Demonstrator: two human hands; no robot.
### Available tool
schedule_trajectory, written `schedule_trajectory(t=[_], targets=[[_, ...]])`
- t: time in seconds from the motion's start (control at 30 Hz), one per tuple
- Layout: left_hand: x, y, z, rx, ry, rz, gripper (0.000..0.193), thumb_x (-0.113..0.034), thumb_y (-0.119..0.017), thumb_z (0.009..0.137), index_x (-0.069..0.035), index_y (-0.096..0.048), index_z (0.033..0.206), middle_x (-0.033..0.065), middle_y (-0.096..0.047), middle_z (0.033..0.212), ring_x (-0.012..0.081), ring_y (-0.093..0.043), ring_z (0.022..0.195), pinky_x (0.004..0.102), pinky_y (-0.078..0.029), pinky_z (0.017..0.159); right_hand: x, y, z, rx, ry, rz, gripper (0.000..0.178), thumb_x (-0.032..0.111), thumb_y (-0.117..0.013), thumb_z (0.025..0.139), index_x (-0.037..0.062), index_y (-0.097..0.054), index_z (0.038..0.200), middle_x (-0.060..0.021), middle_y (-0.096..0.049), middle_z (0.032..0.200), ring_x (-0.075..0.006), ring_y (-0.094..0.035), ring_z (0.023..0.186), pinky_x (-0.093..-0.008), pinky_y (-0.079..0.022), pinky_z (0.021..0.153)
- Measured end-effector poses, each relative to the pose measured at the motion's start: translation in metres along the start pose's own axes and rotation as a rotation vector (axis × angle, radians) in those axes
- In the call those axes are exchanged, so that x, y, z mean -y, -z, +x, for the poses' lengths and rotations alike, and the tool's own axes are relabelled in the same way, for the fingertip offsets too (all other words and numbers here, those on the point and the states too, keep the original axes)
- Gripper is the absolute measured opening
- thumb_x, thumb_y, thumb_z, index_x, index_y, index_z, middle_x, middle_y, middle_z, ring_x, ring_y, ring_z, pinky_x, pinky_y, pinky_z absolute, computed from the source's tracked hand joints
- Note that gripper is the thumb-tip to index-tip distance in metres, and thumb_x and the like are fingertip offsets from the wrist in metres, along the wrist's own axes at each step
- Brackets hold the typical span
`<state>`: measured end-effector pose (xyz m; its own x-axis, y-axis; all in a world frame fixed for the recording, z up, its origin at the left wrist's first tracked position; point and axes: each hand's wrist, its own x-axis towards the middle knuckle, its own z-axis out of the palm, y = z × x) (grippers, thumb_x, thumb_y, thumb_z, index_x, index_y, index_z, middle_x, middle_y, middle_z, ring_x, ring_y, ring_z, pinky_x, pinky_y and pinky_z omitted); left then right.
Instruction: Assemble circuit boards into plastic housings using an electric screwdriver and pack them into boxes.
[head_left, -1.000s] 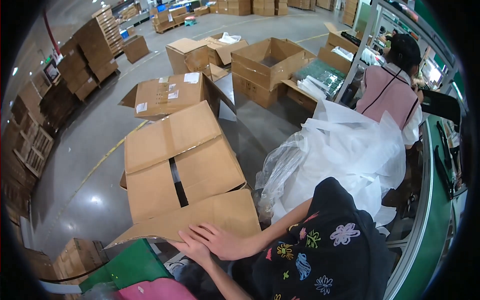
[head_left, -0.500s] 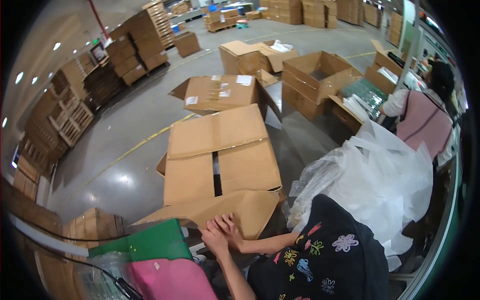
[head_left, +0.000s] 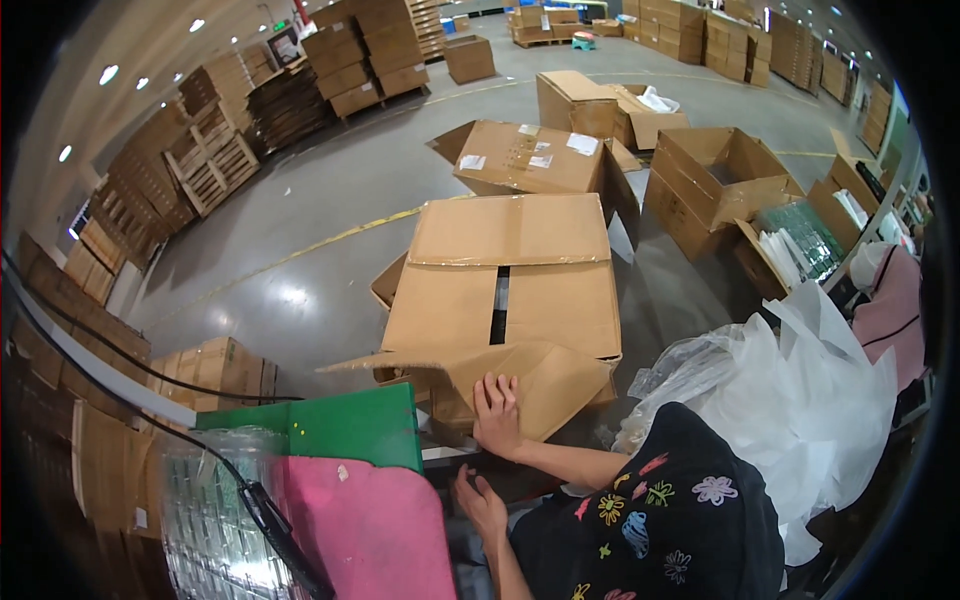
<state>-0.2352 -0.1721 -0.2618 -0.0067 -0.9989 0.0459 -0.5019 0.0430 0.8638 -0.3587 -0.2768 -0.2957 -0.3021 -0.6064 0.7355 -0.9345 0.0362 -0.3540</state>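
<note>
A large closed cardboard box point(head_left: 555, 315) stands in front of me, its two top flaps nearly meeting over a dark narrow gap. Its near flap point(head_left: 560, 385) sticks out toward me, bent and curled. On this flap my right hand point(head_left: 497, 415) lies with fingers stretched out over the cardboard; its thumb is hard to see. Lower down, my left hand point(head_left: 483, 505) is off the box, fingers apart and holding nothing. It is close to the pink padded surface point(head_left: 370, 520) and the green board point(head_left: 350, 425). A black apron point(head_left: 640, 520) with coloured flower drawings covers my lap.
White plastic wrapping point(head_left: 760, 410) is heaped to my right. Beyond it are an open box point(head_left: 715, 185) and a co-worker's pink garment point(head_left: 890, 310). Another taped box point(head_left: 535, 155) stands behind mine. A black cable point(head_left: 265, 510) crosses the clear plastic pieces point(head_left: 215, 500) at left.
My left hand has come off the flap and dropped toward me, opening. The right hand stays on the flap. The view has swung left, so the boxes sit further right.
</note>
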Motion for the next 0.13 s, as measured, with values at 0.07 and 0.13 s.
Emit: schedule_trajectory(t=[0.07, 0.13], targets=[[0.025, -0.006, -0.003, 0.019, 0.076, -0.075, 0.039, -0.014, -0.048, 0.098, 0.004, -0.049, 0.133, 0.0228, -0.057, 0.12, 0.0377, -0.051, 0.116, 0.0477, -0.035, 0.103, -0.004, 0.001, 0.016, 0.036, -0.024, 0.007, 0.065, 0.007, -0.06, 0.075, 0.0015, -0.05, 0.139, -0.0186, -0.038, 0.148, -0.0429, -0.031, 0.134, -0.0623, -0.024, 0.115], [0.029, 0.005, -0.004, 0.091, 0.192, -0.102, 0.038, -0.017, -0.051, 0.1, -0.002, -0.05, 0.135, 0.0224, -0.057, 0.123, 0.0355, -0.051, 0.12, 0.0472, -0.035, 0.104, 0.01, -0.002, 0.036, 0.087, -0.082, 0.081, 0.073, 0.003, -0.06, 0.075, -0.0026, -0.04, 0.145, -0.0235, -0.031, 0.153, -0.0472, -0.024, 0.138, -0.0628, -0.022, 0.115]])
